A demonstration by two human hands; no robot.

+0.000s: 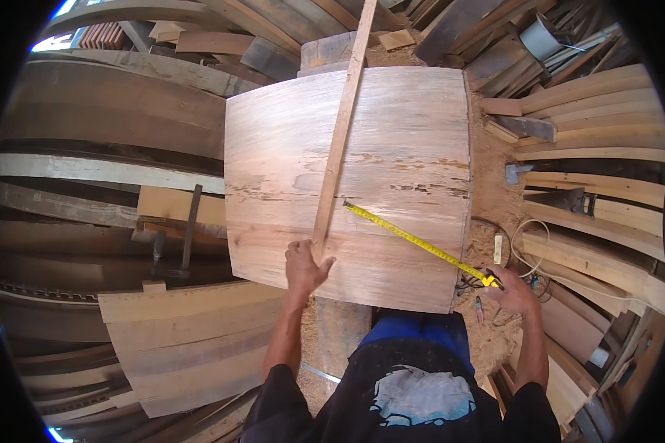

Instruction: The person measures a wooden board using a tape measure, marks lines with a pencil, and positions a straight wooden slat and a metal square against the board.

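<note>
A broad, pale wooden panel (pixel 403 118) with dark, worn streaks across its middle lies flat in front of me. Over it, at a slant, runs a long narrow wooden strip (pixel 340 136) whose far end passes the panel's far edge. My left hand (pixel 307 267) grips the strip's near end, thumb on the right side and fingers on the left. Just past the panel's right edge, my right hand (pixel 513 292) is closed around a tape measure (pixel 491 279). Its yellow blade (pixel 406 236) stretches across the panel, the tip close to the strip's right side.
Stacked planks (pixel 598 148) line the right side, with cables (pixel 543 255) and pliers (pixel 479 310) on the sawdust-covered floor. A clamp (pixel 191 236) stands among boards at left, near another wide panel (pixel 192 340). A metal can (pixel 539 38) sits at far right.
</note>
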